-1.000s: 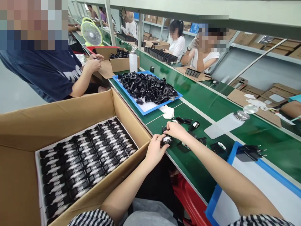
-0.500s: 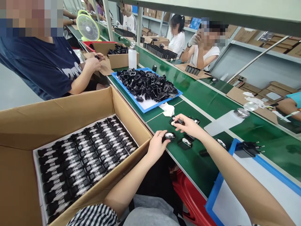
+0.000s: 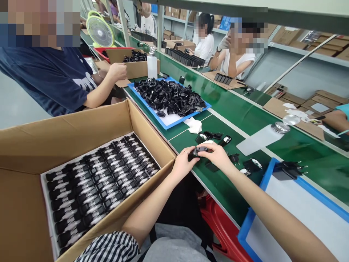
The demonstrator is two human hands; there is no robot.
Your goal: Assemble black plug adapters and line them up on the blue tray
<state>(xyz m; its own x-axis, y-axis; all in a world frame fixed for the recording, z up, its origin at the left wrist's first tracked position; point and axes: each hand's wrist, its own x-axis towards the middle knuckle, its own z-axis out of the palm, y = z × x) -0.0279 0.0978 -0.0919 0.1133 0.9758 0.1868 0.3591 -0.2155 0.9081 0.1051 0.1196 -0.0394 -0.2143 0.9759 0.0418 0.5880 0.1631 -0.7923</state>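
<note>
Head view: my left hand [image 3: 182, 165] and right hand [image 3: 216, 154] each have the grip clamped on one black plug piece [image 3: 198, 151], held just over the near edge of the green surface [image 3: 215, 182]. The cardboard box [image 3: 81, 123] on my left holds dense rows of packed pieces [image 3: 100, 185], so I judge much is done. What is left: a few loose pieces [image 3: 226, 140] by my hands and a heaped blue tray [image 3: 173, 119] beyond.
</note>
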